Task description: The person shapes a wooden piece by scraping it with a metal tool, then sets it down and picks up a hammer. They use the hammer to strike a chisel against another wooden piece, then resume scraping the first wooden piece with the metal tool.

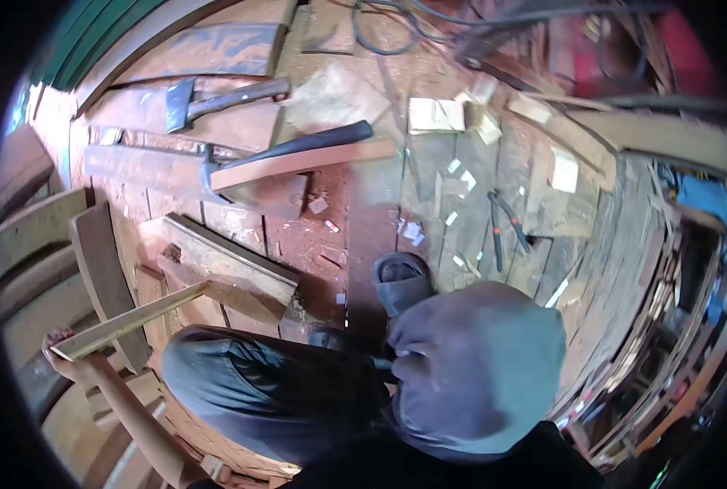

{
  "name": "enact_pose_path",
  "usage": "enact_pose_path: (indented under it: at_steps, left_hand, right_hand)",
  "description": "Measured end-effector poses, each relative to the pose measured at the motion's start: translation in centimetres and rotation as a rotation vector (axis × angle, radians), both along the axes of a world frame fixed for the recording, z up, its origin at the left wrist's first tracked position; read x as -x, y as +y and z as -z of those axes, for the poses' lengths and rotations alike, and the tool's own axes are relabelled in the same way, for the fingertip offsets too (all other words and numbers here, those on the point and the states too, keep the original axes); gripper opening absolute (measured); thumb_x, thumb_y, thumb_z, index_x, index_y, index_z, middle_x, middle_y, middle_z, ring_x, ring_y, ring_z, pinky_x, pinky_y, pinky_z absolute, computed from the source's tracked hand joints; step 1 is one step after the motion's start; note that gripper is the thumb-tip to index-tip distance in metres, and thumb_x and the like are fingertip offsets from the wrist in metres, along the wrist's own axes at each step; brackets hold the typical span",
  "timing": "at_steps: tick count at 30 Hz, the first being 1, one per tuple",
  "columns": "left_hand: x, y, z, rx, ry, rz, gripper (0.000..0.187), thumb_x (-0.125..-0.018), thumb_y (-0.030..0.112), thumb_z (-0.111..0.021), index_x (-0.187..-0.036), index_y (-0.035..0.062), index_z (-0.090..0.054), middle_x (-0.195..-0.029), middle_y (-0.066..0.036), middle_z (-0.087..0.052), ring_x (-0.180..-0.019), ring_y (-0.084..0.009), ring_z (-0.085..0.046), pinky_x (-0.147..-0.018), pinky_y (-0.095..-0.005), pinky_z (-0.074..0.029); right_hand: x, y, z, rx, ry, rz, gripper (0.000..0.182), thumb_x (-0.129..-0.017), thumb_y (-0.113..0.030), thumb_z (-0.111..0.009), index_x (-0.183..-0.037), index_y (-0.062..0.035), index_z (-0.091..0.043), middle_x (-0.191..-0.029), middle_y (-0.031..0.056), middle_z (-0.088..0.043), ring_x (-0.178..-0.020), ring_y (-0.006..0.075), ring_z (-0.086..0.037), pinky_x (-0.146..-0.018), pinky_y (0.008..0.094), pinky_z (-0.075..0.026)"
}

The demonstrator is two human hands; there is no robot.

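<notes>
At the far left, my left hand (74,367) is closed round one end of a narrow wooden strip (139,318). The strip slants up to the right, its other end overlapping a wooden block (241,285) on the floor. More cut boards lie close by the hand. No part of my right hand shows in this view. Ahead of my knees, a black-handled tool (323,140) with a curved metal head lies beside a curved piece of wood (315,163). Farther back, a hatchet (237,99) rests on boards.
Pincers with red-and-black grips (498,236) lie on the plank floor (372,212) among pale wood chips. Stacked boards (41,236) line the left side. A black cable (388,45) coils at the back. Wood strips and clutter (665,326) crowd the right edge. My sandalled foot (402,281) is in the middle.
</notes>
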State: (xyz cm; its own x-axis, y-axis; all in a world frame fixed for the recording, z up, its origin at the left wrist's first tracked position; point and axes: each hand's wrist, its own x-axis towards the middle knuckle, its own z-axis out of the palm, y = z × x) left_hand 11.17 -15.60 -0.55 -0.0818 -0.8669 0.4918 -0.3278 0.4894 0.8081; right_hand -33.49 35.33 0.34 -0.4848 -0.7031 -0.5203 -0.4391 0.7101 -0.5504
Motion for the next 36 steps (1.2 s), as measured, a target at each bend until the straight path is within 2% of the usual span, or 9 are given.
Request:
enact_pose_path:
  at_steps: [2,6,12,14,26,28,32,34,36]
  left_hand:
    - [-2.5,-0.2,-0.1,-0.083,0.097,0.09,0.02,-0.099,0.021,-0.048,-0.097,0.0031,-0.056,-0.086,-0.007,-0.052,-0.079,-0.0183,-0.05,-0.078,-0.0325,-0.045]
    - [4.4,3.2,-1.0,-0.144,0.23,-0.007,0.023,-0.101,0.024,-0.045,-0.091,0.0045,-0.052,-0.084,-0.007,-0.047,-0.078,-0.0195,-0.045,-0.081,-0.0337,-0.041]
    - [-6.9,-1.6,0.0,-0.07,0.045,-0.06,0.032,-0.103,0.027,-0.044,-0.112,-0.0005,-0.058,-0.106,-0.008,-0.055,-0.102,-0.022,-0.053,-0.1,-0.0399,-0.045]
    - [-12.6,-3.5,-1.4,-0.123,0.001,0.129,0.036,-0.104,0.027,-0.045,-0.122,-0.0017,-0.059,-0.116,-0.011,-0.059,-0.112,-0.0236,-0.055,-0.103,-0.0416,-0.045]
    - [0.5,12.6,-4.6,-0.102,-0.378,0.084,0.042,-0.106,0.033,-0.05,-0.138,0.0058,-0.052,-0.13,-0.008,-0.055,-0.121,-0.0156,-0.052,-0.105,-0.0337,-0.042]
    - [0.5,15.2,-5.4,-0.086,-0.512,0.141,0.041,-0.102,0.031,-0.057,-0.133,0.0057,-0.049,-0.132,-0.007,-0.053,-0.122,-0.014,-0.048,-0.106,-0.0307,-0.037]
    - [1.8,18.3,-5.9,-0.073,-0.547,0.242,0.045,-0.094,0.031,-0.073,-0.125,0.0056,-0.052,-0.113,-0.005,-0.058,-0.11,-0.0137,-0.055,-0.093,-0.0283,-0.047]
    - [3.2,20.6,-6.8,-0.23,-0.524,0.245,0.053,-0.089,0.03,-0.078,-0.126,0.0054,-0.05,-0.118,-0.003,-0.056,-0.111,-0.0146,-0.053,-0.099,-0.0287,-0.042]
    - [4.5,22.0,-7.4,-0.121,-0.623,0.318,0.059,-0.083,0.029,-0.084,-0.126,0.0055,-0.05,-0.114,-0.005,-0.057,-0.109,-0.0151,-0.054,-0.098,-0.0308,-0.044]
  right_hand:
    - [2.9,-4.9,-3.0,-0.007,0.138,-0.221,0.042,-0.082,-0.026,-0.068,-0.121,-0.01,-0.067,-0.081,0.0101,-0.067,-0.071,0.0242,-0.065,-0.063,0.0356,-0.05]
    - [-2.6,-3.9,1.1,0.202,-0.242,0.482,0.028,-0.076,-0.021,-0.073,-0.102,-0.0122,-0.074,-0.085,0.005,-0.072,-0.073,0.0237,-0.068,-0.065,0.035,-0.051]
    - [-4.1,-1.8,5.5,0.042,-0.349,0.215,0.031,-0.079,-0.023,-0.072,-0.108,-0.0107,-0.072,-0.085,0.0073,-0.071,-0.074,0.0238,-0.068,-0.066,0.0353,-0.051]
    - [-3.8,-1.4,6.4,0.024,-0.347,0.141,0.032,-0.08,-0.024,-0.072,-0.109,-0.0102,-0.071,-0.086,0.008,-0.071,-0.074,0.0239,-0.068,-0.066,0.0354,-0.051]
    - [1.7,5.8,11.9,0.137,-0.247,-0.188,0.04,-0.085,-0.027,-0.072,-0.12,-0.0073,-0.067,-0.086,0.0125,-0.07,-0.076,0.0241,-0.067,-0.068,0.0361,-0.051]
    - [3.7,6.2,13.1,0.182,-0.225,-0.239,0.041,-0.086,-0.028,-0.072,-0.122,-0.0069,-0.066,-0.087,0.0133,-0.07,-0.076,0.0241,-0.067,-0.069,0.0362,-0.051]
    - [7.4,5.9,14.2,0.245,-0.182,-0.354,0.044,-0.088,-0.029,-0.071,-0.125,-0.0059,-0.065,-0.087,0.0148,-0.07,-0.077,0.0242,-0.067,-0.069,0.0364,-0.051]
    - [9.1,5.3,13.7,0.273,-0.147,-0.413,0.046,-0.089,-0.03,-0.071,-0.127,-0.0054,-0.064,-0.087,0.0155,-0.07,-0.077,0.0243,-0.067,-0.07,0.0365,-0.051]
    - [10.7,4.6,12.3,0.288,-0.108,-0.477,0.047,-0.09,-0.03,-0.071,-0.129,-0.0049,-0.063,-0.087,0.0163,-0.069,-0.077,0.0243,-0.067,-0.07,0.0366,-0.051]
